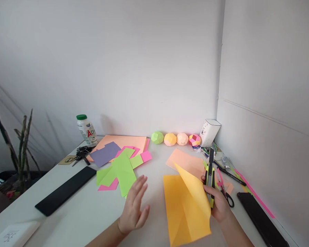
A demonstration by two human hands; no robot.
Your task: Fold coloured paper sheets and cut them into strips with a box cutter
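Observation:
My left hand [135,207] is raised over the table's front, fingers stretched out, with nothing in it. It is nearest to a long lime-green paper piece [123,171], which lies across other green and pink cut pieces. My right hand [218,202] is closed around a black and lime-green hand tool [210,180], pointing away from me; its exact kind is unclear. A yellow-orange sheet of paper [185,209] reaches that hand, creased and with its right side curling up. Whether the fingers also pinch the sheet is hidden. Peach paper [184,163] lies behind it.
Scissors [228,195], a black pen [231,175] and a black phone-like slab [260,219] lie at right. Paper balls [170,139] and a white box [209,132] line the wall. At left are a bottle [87,132], keys [82,154], a black strip [67,190] and purple paper [105,154].

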